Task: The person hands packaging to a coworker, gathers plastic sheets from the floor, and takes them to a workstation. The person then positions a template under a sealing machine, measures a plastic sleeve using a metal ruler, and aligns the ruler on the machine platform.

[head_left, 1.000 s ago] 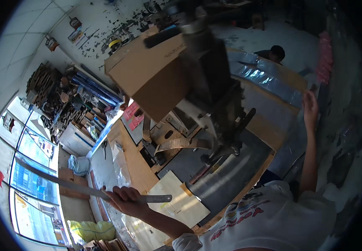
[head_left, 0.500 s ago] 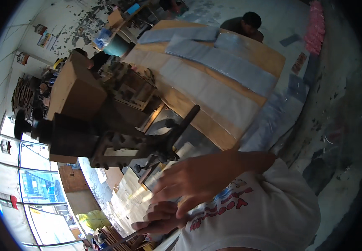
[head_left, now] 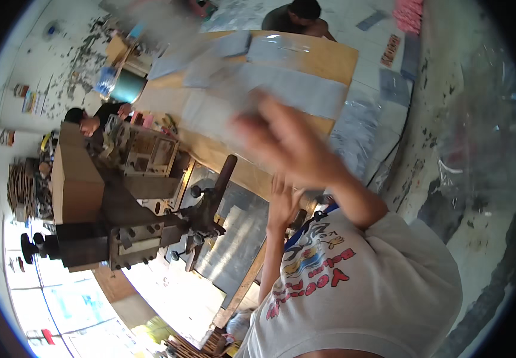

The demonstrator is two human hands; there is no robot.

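My right hand [head_left: 296,143] is raised over the table, smeared by motion, its fingers closed around one end of a blurred, translucent plastic sheet [head_left: 195,51]. That sheet trails away to the far left, above the flat stacks. Below and behind the right hand, my left hand [head_left: 283,206] is held up with fingers apart and nothing seen in it; part of it is hidden. To its left stands a dark metal press [head_left: 135,244] with a bar handle [head_left: 225,179]. A dark flat plate [head_left: 237,232] lies between the press and my left forearm.
Stacks of clear plastic sheets [head_left: 293,89] cover a brown table [head_left: 344,59]. A person [head_left: 296,17] is beyond its far edge; another person [head_left: 88,122] is at the left. A cardboard box [head_left: 76,179] stands behind the press. Plastic-wrapped bundles [head_left: 356,131] lie to the right.
My hands were close together low in front of my shirt. They have parted: the right swung up over the table with the plastic sheet, the left rose and opened. The view has shifted too.
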